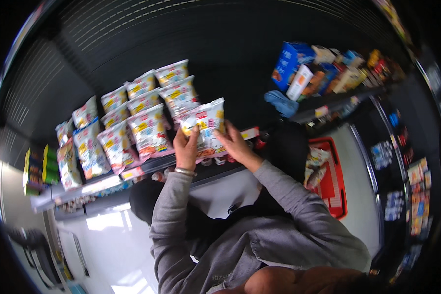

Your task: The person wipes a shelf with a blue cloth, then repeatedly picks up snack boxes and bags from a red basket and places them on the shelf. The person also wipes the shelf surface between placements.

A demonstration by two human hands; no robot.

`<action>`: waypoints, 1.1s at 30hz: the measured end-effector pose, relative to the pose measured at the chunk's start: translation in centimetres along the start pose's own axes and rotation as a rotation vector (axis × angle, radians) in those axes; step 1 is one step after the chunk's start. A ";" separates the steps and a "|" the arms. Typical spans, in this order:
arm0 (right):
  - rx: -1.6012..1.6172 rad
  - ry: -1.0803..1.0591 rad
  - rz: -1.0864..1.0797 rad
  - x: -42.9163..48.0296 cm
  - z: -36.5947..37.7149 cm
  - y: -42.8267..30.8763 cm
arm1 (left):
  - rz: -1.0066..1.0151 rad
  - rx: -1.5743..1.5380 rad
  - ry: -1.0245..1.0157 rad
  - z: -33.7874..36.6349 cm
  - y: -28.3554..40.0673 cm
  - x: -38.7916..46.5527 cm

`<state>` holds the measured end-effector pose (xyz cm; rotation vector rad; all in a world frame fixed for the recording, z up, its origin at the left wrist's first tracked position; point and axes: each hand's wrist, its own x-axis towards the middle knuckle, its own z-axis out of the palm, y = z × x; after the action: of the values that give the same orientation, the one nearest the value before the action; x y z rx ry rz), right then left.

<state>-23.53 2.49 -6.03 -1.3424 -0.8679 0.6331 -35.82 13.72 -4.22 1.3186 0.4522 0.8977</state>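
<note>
Between my two hands, at the front of a dark store shelf, is a white and pink snack bag [208, 123]. My left hand [186, 149] grips its left side, thumb on the front face. On the right side, my right hand [238, 143] has its fingers against the bag's edge. Rows of similar bags stand upright to the left, the nearest being a front bag [150, 132] with a pink lower edge. Directly behind the held bag, another bag [178, 93] leans back in its row.
Green canisters [50, 165] stand at the shelf's left end. A blue box [292, 64], other cartons and a blue cloth-like item [282, 103] occupy the right part. On the floor to my right is a red shopping basket [330, 176] with snack packs [316, 165] inside. Further shelving [386, 172] curves along the right.
</note>
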 end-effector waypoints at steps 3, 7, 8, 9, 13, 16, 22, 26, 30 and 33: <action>0.039 0.106 -0.025 -2.5 -0.7 -0.5 | -0.035 -0.037 -0.083 1.0 -0.7 -1.1; 0.055 0.149 0.056 -6.2 -4.0 -2.4 | -0.118 -0.124 -0.218 1.9 -1.2 -2.0; 0.201 0.185 -0.003 -7.7 -5.1 -3.0 | -0.139 -0.061 -0.243 1.7 -1.1 -2.2; 0.338 0.205 -0.036 -9.0 -6.4 -3.7 | -0.145 -0.013 -0.260 1.5 -1.0 -2.2; 0.458 0.477 -0.161 -14.2 -14.5 -6.5 | -0.140 0.072 -0.212 0.5 -0.9 -1.5; 0.279 0.808 -0.109 -17.9 -22.5 -6.7 | -0.129 0.061 -0.189 -0.2 -1.4 -0.6; -0.076 1.081 0.023 -23.5 -34.0 -0.4 | -0.124 0.177 -0.135 -0.8 -2.4 0.6; -0.457 1.302 0.164 -23.3 -37.7 5.0 | -0.092 0.315 -0.084 -1.6 -2.2 1.2; -0.552 1.255 0.093 -21.5 -39.3 5.3 | -0.039 0.425 -0.062 -4.2 -3.0 3.8; -0.414 1.064 0.027 -17.1 -37.3 2.8 | 0.854 0.961 -0.182 -7.1 -4.4 8.2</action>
<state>-1.79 -31.88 -11.93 -1.7705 -0.0927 -0.2979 -34.80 24.56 -8.43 2.5604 0.1404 1.2953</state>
